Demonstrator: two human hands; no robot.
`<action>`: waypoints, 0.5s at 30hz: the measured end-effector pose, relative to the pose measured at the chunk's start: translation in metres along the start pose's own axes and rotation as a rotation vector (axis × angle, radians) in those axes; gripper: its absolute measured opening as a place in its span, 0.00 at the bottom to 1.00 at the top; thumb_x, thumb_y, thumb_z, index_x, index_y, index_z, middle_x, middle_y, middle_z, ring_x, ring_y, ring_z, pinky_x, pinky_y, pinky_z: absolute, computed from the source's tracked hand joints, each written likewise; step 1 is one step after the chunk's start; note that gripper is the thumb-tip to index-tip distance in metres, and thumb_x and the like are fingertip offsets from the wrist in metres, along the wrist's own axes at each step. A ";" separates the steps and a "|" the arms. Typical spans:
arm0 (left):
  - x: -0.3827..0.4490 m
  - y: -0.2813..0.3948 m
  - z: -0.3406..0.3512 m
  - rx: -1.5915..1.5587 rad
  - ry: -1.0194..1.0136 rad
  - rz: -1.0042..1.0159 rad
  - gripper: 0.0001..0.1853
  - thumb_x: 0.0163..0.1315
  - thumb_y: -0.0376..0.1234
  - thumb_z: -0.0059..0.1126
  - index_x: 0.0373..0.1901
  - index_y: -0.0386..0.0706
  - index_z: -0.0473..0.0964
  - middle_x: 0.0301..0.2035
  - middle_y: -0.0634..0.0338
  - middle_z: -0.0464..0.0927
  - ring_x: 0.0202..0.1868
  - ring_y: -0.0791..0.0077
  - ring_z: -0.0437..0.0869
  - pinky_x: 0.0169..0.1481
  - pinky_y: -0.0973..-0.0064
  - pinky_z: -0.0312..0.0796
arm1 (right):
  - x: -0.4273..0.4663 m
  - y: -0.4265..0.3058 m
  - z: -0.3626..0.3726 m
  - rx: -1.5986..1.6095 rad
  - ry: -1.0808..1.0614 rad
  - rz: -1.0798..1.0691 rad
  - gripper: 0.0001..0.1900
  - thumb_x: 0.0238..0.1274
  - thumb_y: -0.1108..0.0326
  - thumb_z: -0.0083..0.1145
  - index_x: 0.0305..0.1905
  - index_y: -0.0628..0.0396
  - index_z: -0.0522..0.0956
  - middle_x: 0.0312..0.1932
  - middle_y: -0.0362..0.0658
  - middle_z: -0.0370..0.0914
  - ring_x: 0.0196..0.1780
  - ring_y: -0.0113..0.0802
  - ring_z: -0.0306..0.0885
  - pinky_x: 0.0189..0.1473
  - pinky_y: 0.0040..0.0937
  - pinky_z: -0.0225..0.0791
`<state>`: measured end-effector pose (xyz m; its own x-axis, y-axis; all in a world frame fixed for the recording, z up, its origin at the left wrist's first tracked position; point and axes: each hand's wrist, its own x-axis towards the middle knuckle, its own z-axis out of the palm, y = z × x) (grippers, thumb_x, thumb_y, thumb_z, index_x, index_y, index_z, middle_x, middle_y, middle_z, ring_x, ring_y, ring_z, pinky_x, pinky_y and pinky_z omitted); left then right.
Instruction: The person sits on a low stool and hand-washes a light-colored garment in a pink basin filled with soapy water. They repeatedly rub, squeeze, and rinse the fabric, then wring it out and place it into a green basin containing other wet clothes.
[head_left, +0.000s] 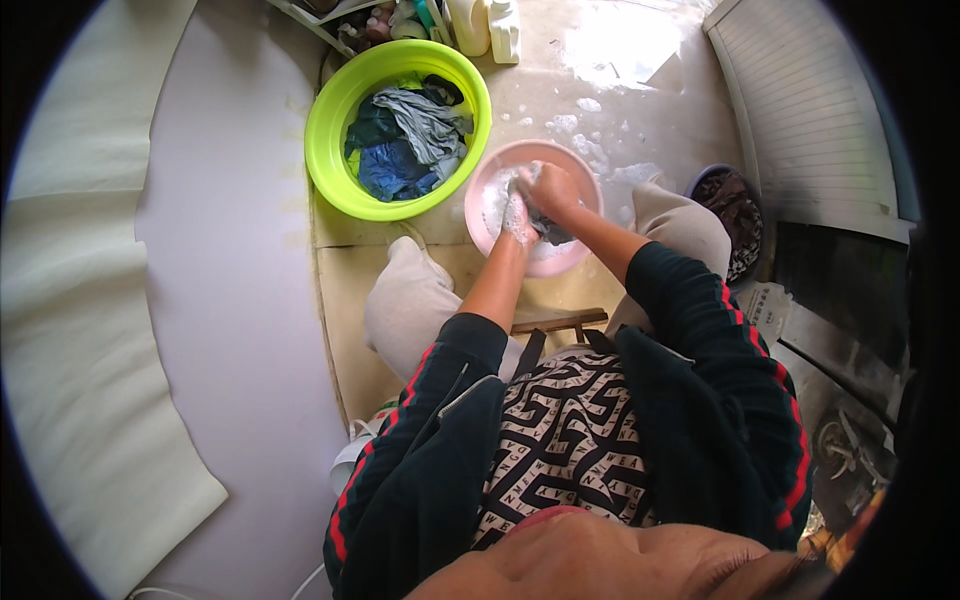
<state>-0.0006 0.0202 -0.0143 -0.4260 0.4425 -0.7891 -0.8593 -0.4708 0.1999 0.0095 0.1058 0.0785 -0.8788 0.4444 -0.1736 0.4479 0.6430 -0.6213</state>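
Observation:
A pink plastic basin (561, 265) with soapy water and white suds stands on the floor between my knees. Both hands are over it, close together. My left hand (517, 214), coated in foam, grips a wet grey cloth (553, 229) that hangs down into the suds. My right hand (552, 190) is closed in a fist against the left one, with part of the same cloth in it. The fingers partly hide the cloth, and its lower part lies in the basin.
A lime-green tub (319, 154) of grey, blue and dark clothes stands left of the basin. Plastic jugs (505, 31) stand behind it beside a white rack (319, 26). Foam patches (589, 146) dot the wet floor. A dark basin of clothes (724, 214) sits by my right knee.

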 end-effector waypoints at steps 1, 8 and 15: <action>0.000 0.001 -0.002 -0.027 -0.208 0.039 0.32 0.67 0.63 0.40 0.54 0.48 0.74 0.51 0.54 0.78 0.52 0.58 0.79 0.58 0.55 0.73 | -0.004 0.000 0.004 -0.012 -0.157 -0.054 0.24 0.59 0.45 0.53 0.40 0.59 0.82 0.34 0.62 0.81 0.40 0.60 0.80 0.47 0.52 0.72; -0.014 0.016 0.010 -0.030 -0.283 0.092 0.28 0.71 0.58 0.37 0.44 0.45 0.77 0.42 0.55 0.81 0.45 0.61 0.82 0.55 0.59 0.74 | 0.006 0.039 0.009 0.074 -0.012 -0.060 0.21 0.65 0.50 0.50 0.36 0.60 0.81 0.36 0.61 0.81 0.41 0.61 0.80 0.48 0.51 0.71; -0.043 0.036 0.035 0.004 -0.223 0.256 0.30 0.73 0.58 0.36 0.47 0.43 0.77 0.41 0.57 0.83 0.44 0.63 0.84 0.56 0.62 0.75 | 0.024 0.073 -0.004 0.628 -0.479 -0.047 0.26 0.66 0.45 0.55 0.54 0.58 0.79 0.45 0.49 0.83 0.49 0.39 0.79 0.55 0.35 0.68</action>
<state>-0.0233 0.0109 0.0470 -0.6791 0.4668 -0.5666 -0.7175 -0.5852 0.3778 0.0217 0.1657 0.0322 -0.9337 0.0171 -0.3577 0.3571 0.1183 -0.9265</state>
